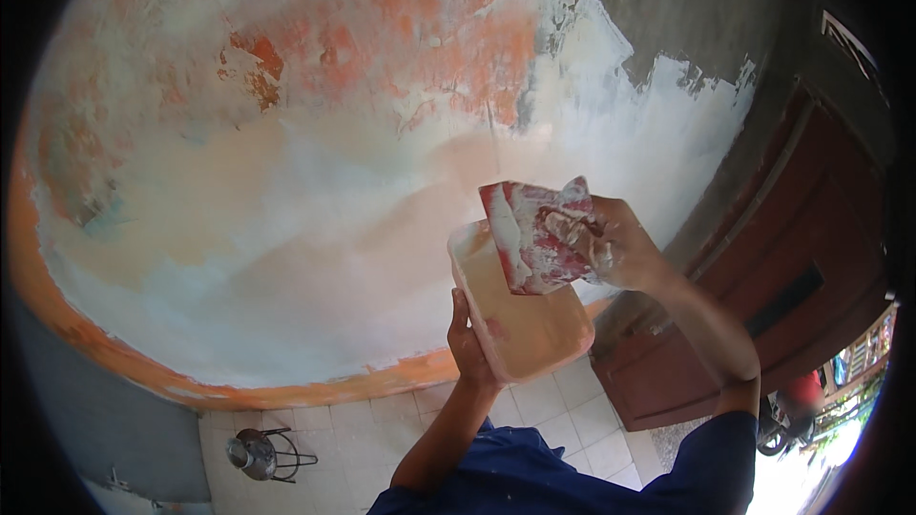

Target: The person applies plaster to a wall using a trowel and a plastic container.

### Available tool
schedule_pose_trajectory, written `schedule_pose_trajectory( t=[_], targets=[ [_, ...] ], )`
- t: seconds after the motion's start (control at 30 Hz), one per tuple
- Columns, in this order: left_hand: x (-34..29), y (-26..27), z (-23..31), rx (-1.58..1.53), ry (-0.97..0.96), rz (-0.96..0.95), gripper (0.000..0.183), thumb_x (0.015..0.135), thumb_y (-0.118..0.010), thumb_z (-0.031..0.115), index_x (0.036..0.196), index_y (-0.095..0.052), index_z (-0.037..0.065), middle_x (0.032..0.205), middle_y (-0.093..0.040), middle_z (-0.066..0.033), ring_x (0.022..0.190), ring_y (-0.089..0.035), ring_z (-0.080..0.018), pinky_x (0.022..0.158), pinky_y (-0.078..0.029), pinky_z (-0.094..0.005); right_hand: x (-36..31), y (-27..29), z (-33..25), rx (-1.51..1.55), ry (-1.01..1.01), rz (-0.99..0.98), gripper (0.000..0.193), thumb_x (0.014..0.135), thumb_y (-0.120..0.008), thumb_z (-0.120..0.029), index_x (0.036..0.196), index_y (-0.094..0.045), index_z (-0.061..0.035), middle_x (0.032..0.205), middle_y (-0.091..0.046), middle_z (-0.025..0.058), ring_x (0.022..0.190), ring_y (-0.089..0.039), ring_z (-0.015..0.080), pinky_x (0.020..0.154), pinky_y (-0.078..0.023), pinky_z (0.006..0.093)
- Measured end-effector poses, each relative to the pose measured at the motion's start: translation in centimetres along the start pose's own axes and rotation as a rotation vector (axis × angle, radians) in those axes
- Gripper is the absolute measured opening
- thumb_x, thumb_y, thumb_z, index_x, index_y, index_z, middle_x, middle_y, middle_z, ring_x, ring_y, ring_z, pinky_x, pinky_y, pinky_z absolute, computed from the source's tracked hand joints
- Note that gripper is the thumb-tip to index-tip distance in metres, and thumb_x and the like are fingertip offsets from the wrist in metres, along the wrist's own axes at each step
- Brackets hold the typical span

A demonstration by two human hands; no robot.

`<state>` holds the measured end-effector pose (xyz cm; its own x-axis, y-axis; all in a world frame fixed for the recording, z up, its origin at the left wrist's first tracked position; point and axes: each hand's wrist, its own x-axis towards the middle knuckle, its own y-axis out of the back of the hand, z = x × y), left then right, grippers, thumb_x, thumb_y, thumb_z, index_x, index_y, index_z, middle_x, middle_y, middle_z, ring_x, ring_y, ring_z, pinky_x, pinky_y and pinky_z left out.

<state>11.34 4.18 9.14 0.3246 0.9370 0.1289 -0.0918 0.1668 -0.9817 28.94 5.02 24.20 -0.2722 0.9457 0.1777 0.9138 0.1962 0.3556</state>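
Hands closed on tub, scraper

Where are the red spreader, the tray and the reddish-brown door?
Red spreader (534,246): head view, on the smeared face of its blade.
Tray (555,357): head view, on its lower wall.
Reddish-brown door (787,253): head view, on its broad face.

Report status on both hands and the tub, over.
Left hand gripping tub. Right hand holding white-smeared red scraper. Scraper hides part of tub; no other obstruction seen.
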Motion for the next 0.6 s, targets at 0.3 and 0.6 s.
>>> schedule_pose_trajectory(
  t=[0.3, 0.6],
  targets=[
    [-0.2, 0.2, 0.2, 0.116, -0.073, -0.125, 0.051, 0.100, -0.036, 0.048, 0.132, -0.046, 0.010, 0.121, -0.057, -0.0112, 0.108, -0.057, -0.0270, 0.091, -0.049, -0.0435, 3.2, 4.6, -4.6, -0.015, 0.396, 0.275, 0.026, 0.094, -0.058, -0.012, 0.112, -0.062, 0.0063, 0.093, -0.071, 0.0119, 0.078, -0.068, 0.0140, 0.058, -0.052, 0.0240],
    [-0.8, -1.4, 0.7, 0.217, -0.153, -0.050, 0.045, 0.092, -0.052, 0.024, 0.132, -0.044, 0.008, 0.122, -0.054, -0.0109, 0.108, -0.057, -0.0270, 0.088, -0.051, -0.0409, 17.0, 9.0, -9.6, -1.306, 0.839, 0.962, 0.034, 0.068, -0.062, -0.003, 0.101, -0.067, -0.0090, 0.081, -0.067, 0.0152, 0.072, -0.066, 0.0319, 0.065, -0.055, 0.0408]
  ],
)
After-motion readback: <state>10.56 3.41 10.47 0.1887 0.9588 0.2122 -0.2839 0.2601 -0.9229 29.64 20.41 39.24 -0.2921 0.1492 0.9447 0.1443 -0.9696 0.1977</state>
